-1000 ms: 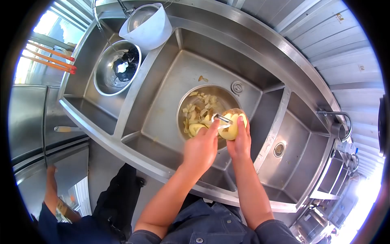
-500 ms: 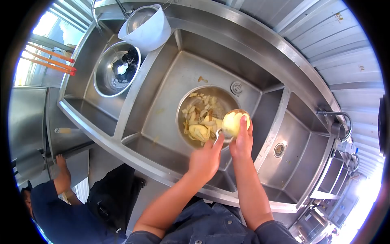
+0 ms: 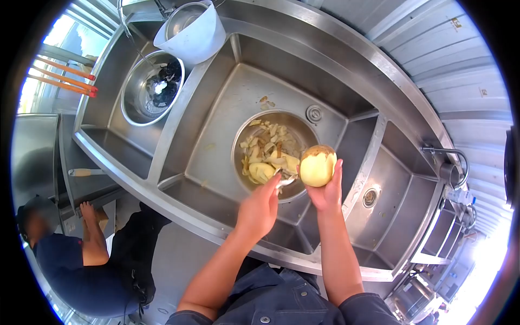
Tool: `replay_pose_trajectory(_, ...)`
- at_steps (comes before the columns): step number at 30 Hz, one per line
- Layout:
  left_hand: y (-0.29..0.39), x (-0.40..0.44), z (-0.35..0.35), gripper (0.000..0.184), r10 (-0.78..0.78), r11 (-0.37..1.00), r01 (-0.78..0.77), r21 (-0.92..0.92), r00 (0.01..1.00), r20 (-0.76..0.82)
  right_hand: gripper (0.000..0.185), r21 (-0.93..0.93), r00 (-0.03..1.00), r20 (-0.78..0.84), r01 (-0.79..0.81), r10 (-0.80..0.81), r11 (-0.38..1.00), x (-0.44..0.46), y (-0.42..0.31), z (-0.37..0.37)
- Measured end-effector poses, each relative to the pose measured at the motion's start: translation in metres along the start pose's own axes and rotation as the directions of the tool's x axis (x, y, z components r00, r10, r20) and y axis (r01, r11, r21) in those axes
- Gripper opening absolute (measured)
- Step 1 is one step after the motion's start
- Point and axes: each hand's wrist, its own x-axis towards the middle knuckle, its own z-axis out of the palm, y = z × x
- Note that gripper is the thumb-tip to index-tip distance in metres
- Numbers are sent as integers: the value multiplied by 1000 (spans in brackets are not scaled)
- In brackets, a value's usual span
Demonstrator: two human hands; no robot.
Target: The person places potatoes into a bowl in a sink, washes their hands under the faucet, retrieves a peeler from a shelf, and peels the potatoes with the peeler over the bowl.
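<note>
A mostly peeled potato (image 3: pixel 318 167), with brown skin left at its top, rests in my right hand (image 3: pixel 328 190), whose fingers wrap round its side and underside. My left hand (image 3: pixel 257 211) is closed on a metal peeler (image 3: pixel 286 181), just left of the potato and apart from it. Below both, in the middle sink basin, stands a round metal bowl (image 3: pixel 236 157) holding pale peelings (image 3: pixel 266 142) and a peeled potato (image 3: pixel 261 172).
In the left basin a metal bowl (image 3: pixel 130 108) holds something dark in water. A white container (image 3: pixel 203 40) stands by the tap. At the lower left a co-worker (image 3: pixel 81 271) bends near a metal cabinet. The right basin has a drain (image 3: pixel 370 198).
My left hand has moved left with the peeler, away from the potato. The potato now stands more upright in my right hand. The co-worker has come further into view.
</note>
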Motion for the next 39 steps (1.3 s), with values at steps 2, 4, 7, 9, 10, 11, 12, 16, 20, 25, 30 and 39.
replay_pose_trajectory(2, 11, 22, -14, 35, -18, 995, 19, -93, 1000, 10, 51, 63, 995, 87, -57, 51, 996, -2, 6, -7)
replay_pose_trajectory(4, 18, 44, -21, 33, -43, 996, 49, -73, 996, 83, 53, -112, 994, -4, -113, 114, 987, -4, 11, -11)
replay_pose_trajectory(7, 25, 51, -22, 32, -85, 995, 94, -45, 980, 179, 53, -135, 990, -12, -140, 139, 981, -5, 12, -5)
replay_pose_trajectory(9, 29, 29, -18, 34, -82, 996, 85, -16, 986, 144, 52, -104, 995, -12, -104, 104, 989, 2, 16, -2)
replay_pose_trajectory(10, 28, 14, -14, 36, -93, 996, 93, 9, 982, 161, 50, -74, 998, -22, -67, 66, 995, 3, 16, -2)
replay_pose_trajectory(11, 25, -5, -7, 36, -91, 996, 91, 7, 982, 167, 50, -73, 998, -26, -63, 61, 995, 5, 13, -3)
replay_pose_trajectory(12, 22, -23, 0, 36, -94, 996, 90, 25, 969, 227, 49, 28, 996, -51, -67, 69, 997, 9, 11, -3)
replay_pose_trajectory(16, 24, 6, -14, 37, -66, 997, 70, -24, 986, 156, 52, 60, 989, -105, -102, 108, 993, 4, 7, 12)
replay_pose_trajectory(20, 28, 40, -17, 37, -28, 999, 32, -43, 997, 73, 54, 62, 977, -107, -176, 182, 982, -2, 16, 27)
replay_pose_trajectory(25, 27, -18, -2, 40, -104, 994, 105, 11, 957, 271, 53, 128, 995, -55, -74, 82, 989, 8, 15, 5)
replay_pose_trajectory(30, 30, 6, -17, 36, -19, 995, 18, -97, 1000, -5, 59, 169, 978, 54, -210, 203, 963, 3, 9, 10)
replay_pose_trajectory(39, 44, 20, -27, 38, -62, 996, 70, -61, 991, 120, 60, -188, 972, 139, -160, 187, 969, -16, 15, 17)
